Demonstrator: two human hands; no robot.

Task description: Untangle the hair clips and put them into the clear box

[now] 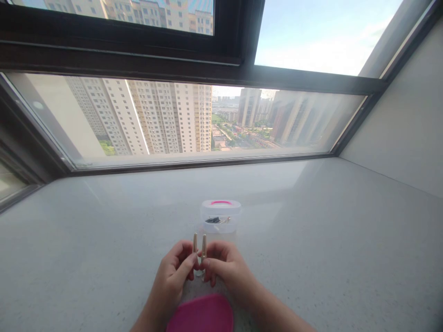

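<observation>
My left hand (178, 267) pinches a slim, gold-toned metal clip (194, 242) between thumb and fingers, its tapered end pointing up. A similar metal clip (204, 243) stands upright in the pinch of my right hand (224, 265). The two clips are side by side with a narrow gap at their tops; their lower ends are partly hidden by my fingers. Just beyond my hands is a translucent plastic box (203, 210) with a pink handle. Dark and light slender pieces (217, 220) show through its front wall.
A pink tray-like piece (204, 316) lies below my hands at the bottom edge, partly cut off. Everything rests on a pale speckled sill (328, 240). Behind it runs a dark window frame (194, 163), and a white wall (408, 124) rises on the right.
</observation>
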